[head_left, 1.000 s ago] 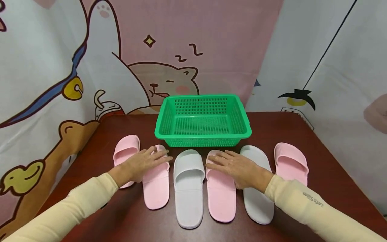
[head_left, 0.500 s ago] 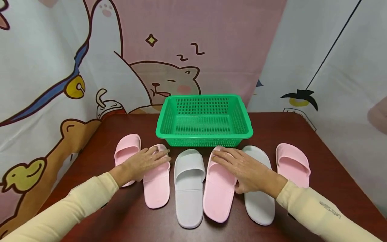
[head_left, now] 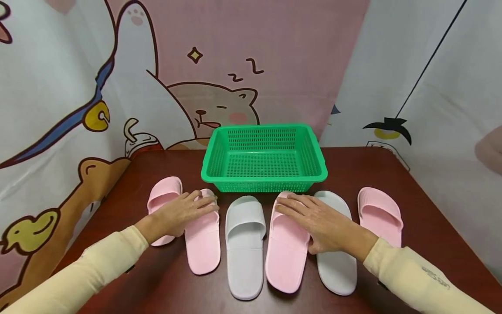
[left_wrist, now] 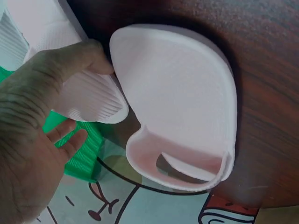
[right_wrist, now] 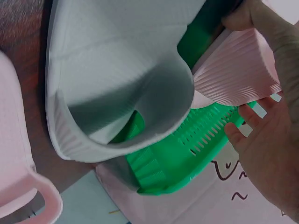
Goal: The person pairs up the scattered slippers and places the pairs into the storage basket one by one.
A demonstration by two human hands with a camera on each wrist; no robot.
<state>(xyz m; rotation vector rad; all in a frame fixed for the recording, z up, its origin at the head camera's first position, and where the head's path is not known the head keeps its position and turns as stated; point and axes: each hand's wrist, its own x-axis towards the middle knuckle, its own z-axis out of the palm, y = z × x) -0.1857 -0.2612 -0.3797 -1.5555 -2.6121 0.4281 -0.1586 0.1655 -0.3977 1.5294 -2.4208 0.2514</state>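
My left hand (head_left: 182, 213) lies across the strap of a pink slipper (head_left: 203, 248), fingers over the top. In the left wrist view its thumb bends against that slipper's side edge. Another pink slipper (left_wrist: 173, 84) lies just left of this hand. My right hand (head_left: 319, 218) grips a second pink slipper (head_left: 286, 261) around the strap, thumb on its right edge and fingers over the top; this slipper sits slightly turned, heel towards the left. Between the two held slippers lies a white slipper (head_left: 245, 270). Another white slipper (right_wrist: 112, 42) is partly hidden beneath my right hand in the head view.
A green basket (head_left: 263, 179) with slotted sides stands behind the row of slippers, nothing inside it. At the far right lies one more pink slipper (head_left: 379, 213). A printed cartoon cloth (head_left: 294, 65) hangs behind the dark red-brown table (head_left: 157, 288).
My right hand has moved a little right and closed on its pink slipper, which has turned with its heel swung left. My left hand has barely moved.
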